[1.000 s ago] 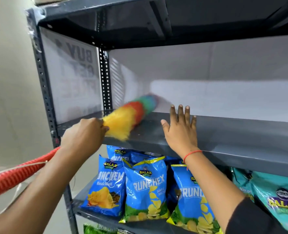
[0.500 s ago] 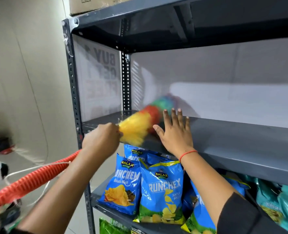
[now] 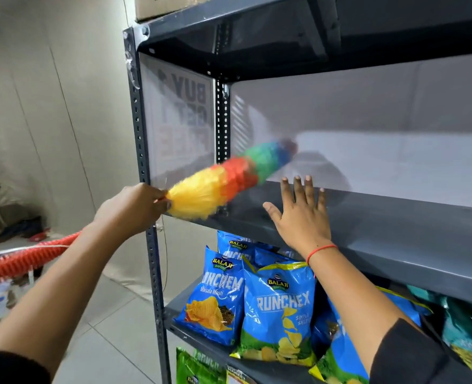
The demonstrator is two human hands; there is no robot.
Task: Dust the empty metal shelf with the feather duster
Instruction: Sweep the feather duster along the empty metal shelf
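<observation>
Dusting: Empty Metal Shelf

The feather duster [image 3: 229, 180] is grasped at its yellow base by the clenched left hand [image 3: 131, 207] at centre frame, its blurred tip angled over the metal shelf [image 3: 395, 239]. The right hand [image 3: 301, 217] is laid flat, released, on the shelf.

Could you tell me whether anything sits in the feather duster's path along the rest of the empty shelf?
Only the person's own right hand, resting flat on the grey metal shelf just right of the feather duster held by the left hand. Beyond that hand, the visible shelf surface holds nothing.
</observation>
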